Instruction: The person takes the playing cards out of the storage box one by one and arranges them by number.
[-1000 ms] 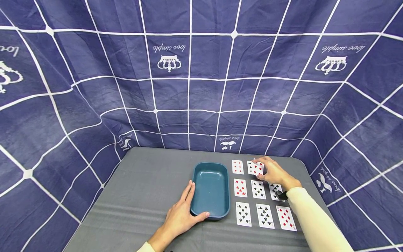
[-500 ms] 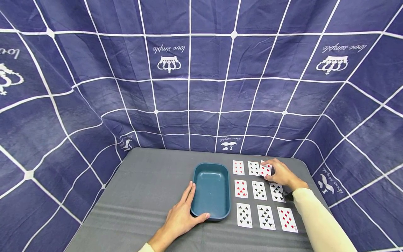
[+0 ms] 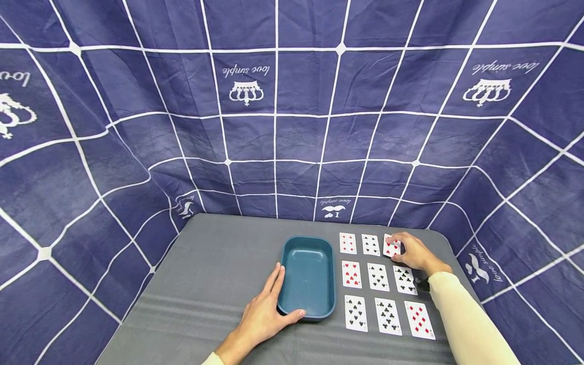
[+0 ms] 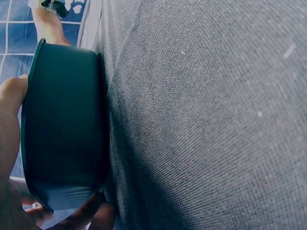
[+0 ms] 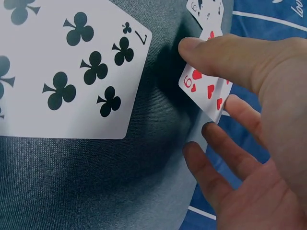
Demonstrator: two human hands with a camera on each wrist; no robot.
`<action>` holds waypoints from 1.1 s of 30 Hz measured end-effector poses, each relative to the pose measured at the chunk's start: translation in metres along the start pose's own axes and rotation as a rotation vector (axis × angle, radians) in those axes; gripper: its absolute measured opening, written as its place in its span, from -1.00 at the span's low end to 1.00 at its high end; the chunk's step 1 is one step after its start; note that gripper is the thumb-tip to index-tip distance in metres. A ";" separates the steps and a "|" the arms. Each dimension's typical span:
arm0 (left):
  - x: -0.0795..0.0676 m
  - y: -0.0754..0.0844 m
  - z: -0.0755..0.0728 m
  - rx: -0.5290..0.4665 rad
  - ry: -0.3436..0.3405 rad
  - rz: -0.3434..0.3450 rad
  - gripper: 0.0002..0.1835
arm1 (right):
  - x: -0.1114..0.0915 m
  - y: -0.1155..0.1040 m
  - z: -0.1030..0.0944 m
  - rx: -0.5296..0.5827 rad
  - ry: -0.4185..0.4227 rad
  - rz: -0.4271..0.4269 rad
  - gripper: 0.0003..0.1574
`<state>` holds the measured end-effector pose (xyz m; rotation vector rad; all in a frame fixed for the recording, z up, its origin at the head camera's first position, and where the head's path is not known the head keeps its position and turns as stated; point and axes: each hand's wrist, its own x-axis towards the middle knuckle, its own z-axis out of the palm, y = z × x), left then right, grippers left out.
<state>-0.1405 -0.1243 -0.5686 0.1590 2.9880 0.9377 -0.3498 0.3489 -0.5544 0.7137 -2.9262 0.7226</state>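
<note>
In the head view, my right hand (image 3: pixel 412 252) pinches a hearts card (image 3: pixel 391 247) between thumb and fingers at the far right of the back row. The right wrist view shows this playing card (image 5: pixel 204 93) reading as a six, with my thumb over its face and a fingertip at its far edge. My left hand (image 3: pixel 262 309) rests against the blue-green tray (image 3: pixel 333 284), fingers fairly straight along its left wall and thumb on its near rim. From the left wrist, the tray's side (image 4: pixel 67 120) shows, partly wrapped by the hand.
Several face-up cards lie in rows right of the tray: red diamonds (image 3: pixel 348 243), black spades (image 3: pixel 371 245), hearts (image 3: pixel 351 275), a seven of clubs (image 5: pixel 95 68) and others. A grey cloth (image 3: pixel 219 263) covers the table. A blue checked curtain (image 3: pixel 301 137) hangs behind and beside it.
My right hand has slid the hearts card to the right, from overlapping the black card to a spot apart from it. The left hand and the tray stay put.
</note>
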 end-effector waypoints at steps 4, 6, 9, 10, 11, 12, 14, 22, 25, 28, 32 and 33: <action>-0.001 0.000 -0.001 -0.002 -0.004 -0.002 0.39 | -0.002 0.000 -0.001 -0.008 0.001 -0.006 -0.44; -0.001 0.001 -0.001 -0.002 -0.008 -0.006 0.40 | -0.002 0.003 0.000 -0.006 0.001 -0.001 -0.48; -0.003 0.002 -0.002 -0.002 -0.011 -0.002 0.40 | 0.000 0.023 0.011 0.025 0.016 -0.015 -0.54; -0.004 0.002 -0.003 -0.002 -0.011 0.000 0.40 | 0.001 0.031 0.015 0.033 0.013 -0.015 -0.54; -0.005 0.003 -0.003 -0.003 -0.012 -0.004 0.39 | 0.003 0.047 0.023 0.028 0.015 -0.020 -0.55; -0.005 0.003 -0.004 -0.003 -0.013 -0.002 0.39 | 0.007 0.065 0.032 0.021 0.013 -0.025 -0.54; -0.007 0.004 -0.005 -0.004 -0.012 -0.001 0.39 | 0.012 0.098 0.048 -0.006 0.021 -0.039 -0.52; -0.007 0.003 -0.004 0.000 -0.005 0.009 0.39 | 0.002 0.086 0.035 -0.001 0.018 -0.041 -0.53; -0.007 0.002 -0.003 0.003 0.001 0.012 0.40 | -0.003 0.058 0.020 0.006 0.006 -0.029 -0.56; -0.006 0.002 -0.004 0.004 0.001 0.009 0.40 | -0.007 0.030 0.006 0.021 -0.005 0.012 -0.58; -0.004 0.003 -0.005 0.007 -0.002 0.005 0.40 | -0.010 0.010 -0.003 0.003 -0.029 0.057 -0.58; -0.004 0.003 -0.005 0.008 -0.002 0.003 0.40 | -0.010 0.008 -0.004 -0.009 -0.033 0.063 -0.58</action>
